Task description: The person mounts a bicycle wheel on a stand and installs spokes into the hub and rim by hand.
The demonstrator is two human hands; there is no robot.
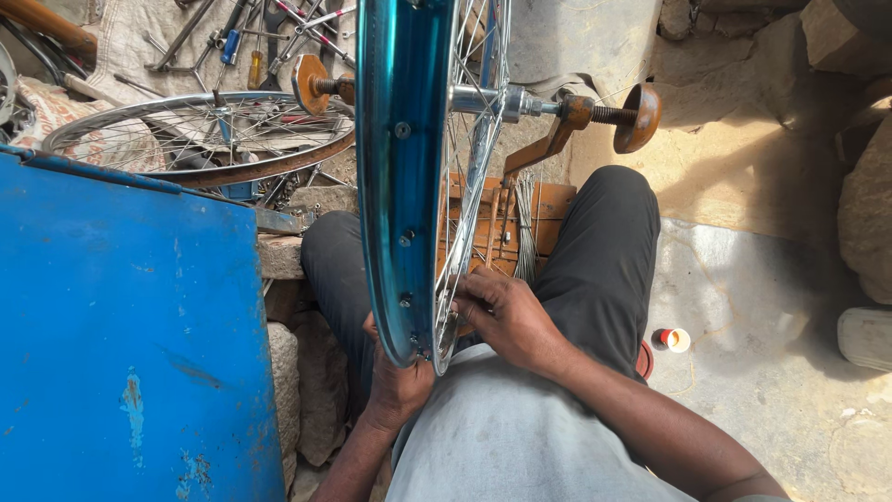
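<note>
Head view: left hand grips teal rim bottom edge; right hand pinches spoke; blue panel close left, floor open right.

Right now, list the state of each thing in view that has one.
Teal rim: upright, mounted on its axle in a stand.
Left hand: gripping the rim's bottom edge.
Right hand: fingers at the spokes.
Second wheel: lying flat.
Small cup: tipped on its side.

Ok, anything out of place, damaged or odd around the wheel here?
Nothing looks broken. The teal wheel rim stands upright in its rusty stand, both hands at its lower edge. Only oddities: a small red-and-white cup tipped on the concrete, and chipped paint on the blue panel.
</note>
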